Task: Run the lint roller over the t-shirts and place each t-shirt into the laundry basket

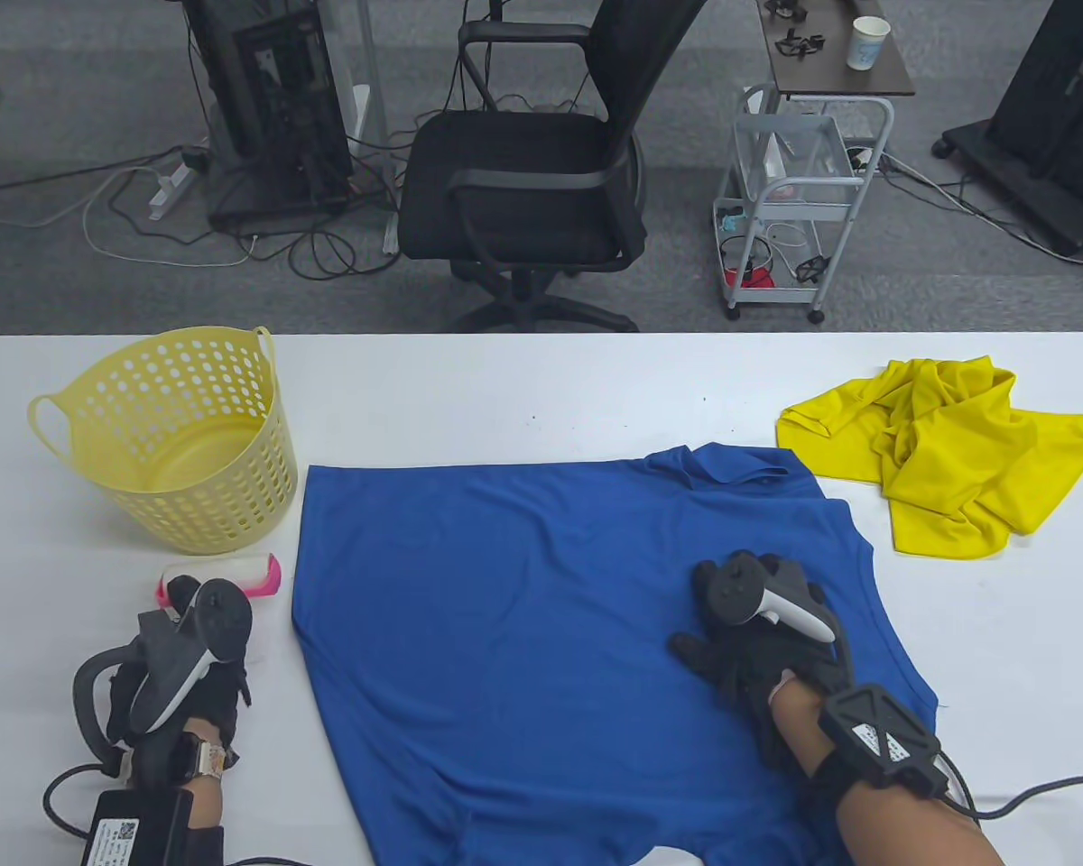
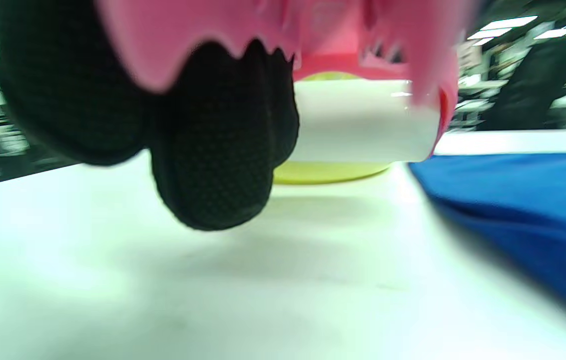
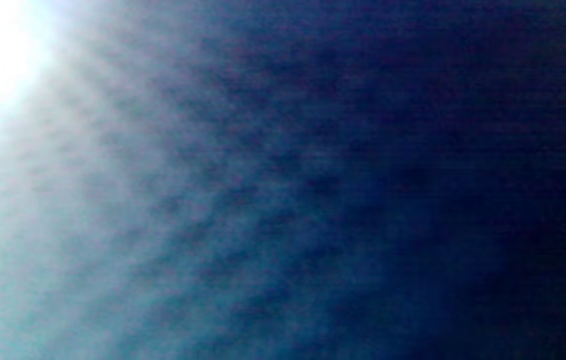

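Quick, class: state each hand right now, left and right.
Left hand: grips the pink lint roller.
Right hand: open, pressed flat on the blue t-shirt.

Blue t-shirt [image 1: 541, 631], plain; crumpled yellow t-shirt [image 1: 948, 451] at two o'clock; pale yellow perforated laundry basket [image 1: 189, 442] at ten; pink-and-white lint roller [image 1: 257, 575]; black gloves.

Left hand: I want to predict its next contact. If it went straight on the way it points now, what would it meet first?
Holding the lint roller, the left hand points away and slightly right. Probably the yellow laundry basket comes first; the blue t-shirt lies beside that line.
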The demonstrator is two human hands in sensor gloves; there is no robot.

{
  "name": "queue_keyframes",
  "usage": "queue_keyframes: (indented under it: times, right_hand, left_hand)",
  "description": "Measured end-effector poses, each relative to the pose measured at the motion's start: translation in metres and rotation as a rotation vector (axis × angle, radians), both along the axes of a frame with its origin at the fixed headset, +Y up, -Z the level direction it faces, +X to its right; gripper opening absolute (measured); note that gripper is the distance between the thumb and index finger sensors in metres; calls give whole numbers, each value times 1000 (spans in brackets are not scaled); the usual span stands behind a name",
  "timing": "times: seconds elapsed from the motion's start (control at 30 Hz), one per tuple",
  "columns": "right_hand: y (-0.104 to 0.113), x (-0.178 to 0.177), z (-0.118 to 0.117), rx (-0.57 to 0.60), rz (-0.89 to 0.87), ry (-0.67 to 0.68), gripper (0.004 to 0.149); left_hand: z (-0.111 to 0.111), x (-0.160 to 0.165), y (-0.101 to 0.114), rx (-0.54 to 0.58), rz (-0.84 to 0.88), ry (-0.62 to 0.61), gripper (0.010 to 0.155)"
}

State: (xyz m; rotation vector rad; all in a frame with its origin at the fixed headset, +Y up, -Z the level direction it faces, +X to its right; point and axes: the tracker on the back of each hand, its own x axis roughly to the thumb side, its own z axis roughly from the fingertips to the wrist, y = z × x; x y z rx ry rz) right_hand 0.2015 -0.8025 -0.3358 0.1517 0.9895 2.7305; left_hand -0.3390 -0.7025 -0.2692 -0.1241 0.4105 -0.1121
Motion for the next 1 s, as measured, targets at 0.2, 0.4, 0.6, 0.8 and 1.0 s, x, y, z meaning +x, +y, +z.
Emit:
queue_keyframes:
  times: [0.2, 0.4, 0.6, 0.8, 1.0]
  right_hand:
    - [2, 0, 1, 18, -3, 12, 88]
    - [22, -5, 10, 76, 65, 69, 88]
    - [65, -4, 20, 172, 35, 76, 86]
    - [103, 16, 39, 283, 21, 43, 85]
    - [105, 47, 63, 339, -41, -29, 86]
  left_hand:
    - [-8, 1, -25, -214, -24, 57, 67]
    - [-9, 10, -28, -308, -103, 68, 71]
    - [-6, 35, -4, -149, -178, -46, 72]
    - [-1, 119, 19, 27, -292, -481, 74]
    - [-4, 221, 19, -73, -438, -817, 91]
